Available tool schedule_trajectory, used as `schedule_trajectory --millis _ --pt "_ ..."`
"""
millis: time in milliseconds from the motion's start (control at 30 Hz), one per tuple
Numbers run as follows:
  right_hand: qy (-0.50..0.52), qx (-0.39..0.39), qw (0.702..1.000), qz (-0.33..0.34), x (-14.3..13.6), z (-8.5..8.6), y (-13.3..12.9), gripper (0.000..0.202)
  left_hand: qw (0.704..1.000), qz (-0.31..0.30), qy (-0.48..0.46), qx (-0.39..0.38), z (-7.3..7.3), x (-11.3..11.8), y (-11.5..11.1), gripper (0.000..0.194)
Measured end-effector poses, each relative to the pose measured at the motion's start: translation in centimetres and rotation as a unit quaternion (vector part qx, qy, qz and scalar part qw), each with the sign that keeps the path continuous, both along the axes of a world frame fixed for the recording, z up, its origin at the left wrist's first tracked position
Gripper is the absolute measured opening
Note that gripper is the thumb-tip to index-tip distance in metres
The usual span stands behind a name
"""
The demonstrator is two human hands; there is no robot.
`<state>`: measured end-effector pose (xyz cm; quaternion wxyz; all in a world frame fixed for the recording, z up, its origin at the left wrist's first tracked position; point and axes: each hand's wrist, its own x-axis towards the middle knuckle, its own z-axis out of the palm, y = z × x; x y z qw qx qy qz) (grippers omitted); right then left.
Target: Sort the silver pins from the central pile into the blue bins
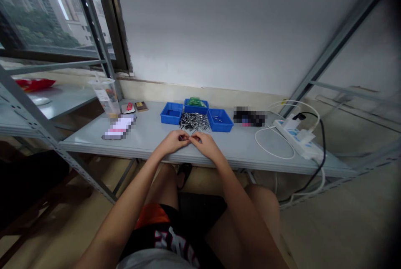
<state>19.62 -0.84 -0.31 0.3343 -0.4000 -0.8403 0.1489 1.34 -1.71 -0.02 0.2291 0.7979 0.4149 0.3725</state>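
Note:
My left hand (174, 141) and my right hand (204, 143) meet at the fingertips over the front of the grey table. Both are closed in a pinch, and whatever lies between the fingers is too small to make out. Just beyond them is a pile of small metal pieces (194, 121), silvery and dark, perhaps screws or pins. Around the pile stand a left blue tray (166, 121), a back blue tray (204, 104) holding green packets (196, 102), and a right blue tray (223, 127) with a few thin metal pieces inside.
To the left are a phone (119, 128), a lidded plastic cup (106, 97), a small red-and-white item (128, 107) and a brown box (141, 106). A blurred dark object (249, 117) lies right of the trays. Further right, a white power strip (296, 140) trails cables. Metal shelf posts frame both sides.

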Motion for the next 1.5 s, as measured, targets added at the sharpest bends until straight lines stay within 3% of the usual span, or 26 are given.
schedule_trajectory --millis 700,867,1000,1200,1500 --pt "-0.006 0.001 1.0 0.002 0.09 -0.47 0.38 0.013 1.0 0.015 0.007 0.021 0.08 -0.05 0.0 0.021" --pt "0.043 -0.034 0.998 -0.012 0.16 -0.55 0.34 0.028 0.999 0.033 0.015 0.013 -0.18 -0.09 0.18 0.019" --pt "0.029 -0.009 0.999 -0.008 0.22 -0.5 0.34 0.017 0.999 0.049 0.015 0.018 -0.37 -0.13 0.32 0.018" --pt "-0.006 0.02 1.0 -0.002 0.13 -0.61 0.49 0.017 0.997 0.073 -0.01 0.026 -0.29 -0.08 0.38 0.022" --pt "-0.049 0.045 0.998 0.018 0.17 -0.99 0.82 0.015 0.999 0.03 -0.016 0.026 0.12 -0.12 0.01 0.024"
